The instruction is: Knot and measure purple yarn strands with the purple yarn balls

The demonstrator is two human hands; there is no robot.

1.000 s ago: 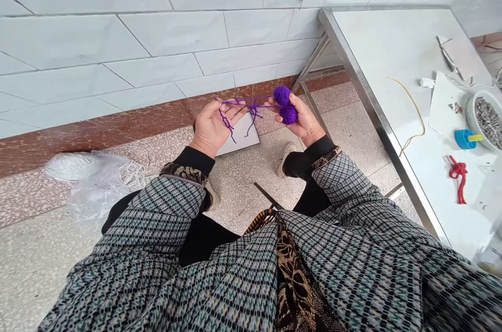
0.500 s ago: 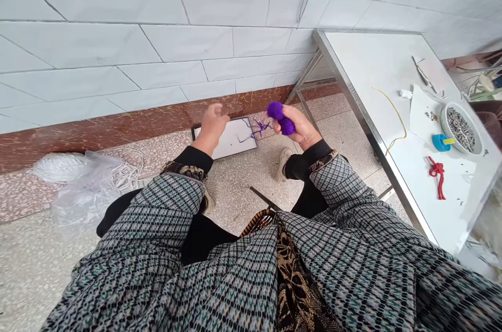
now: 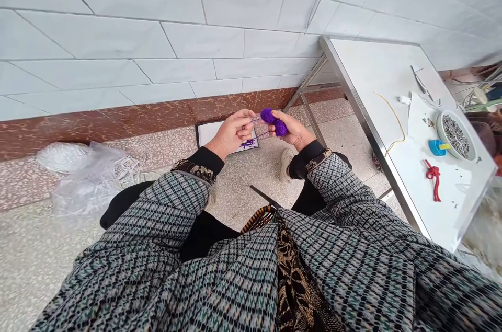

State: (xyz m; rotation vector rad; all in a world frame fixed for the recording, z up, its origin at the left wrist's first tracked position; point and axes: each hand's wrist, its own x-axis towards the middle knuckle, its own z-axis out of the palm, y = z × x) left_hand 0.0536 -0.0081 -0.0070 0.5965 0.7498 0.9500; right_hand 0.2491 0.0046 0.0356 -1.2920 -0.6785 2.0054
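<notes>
Two purple yarn balls (image 3: 280,128) sit in the curled right hand (image 3: 293,131), three o'clock of the left hand (image 3: 232,134), which pinches their strand (image 3: 263,135), apparently for tension.

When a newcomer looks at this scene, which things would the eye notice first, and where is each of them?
Probably the two bright purple yarn balls in the right hand, near the middle of the picture. Next, perhaps, the red knotted cord on the white table at the right. After that, the white yarn beside the clear plastic bag on the floor, at the left.
</notes>
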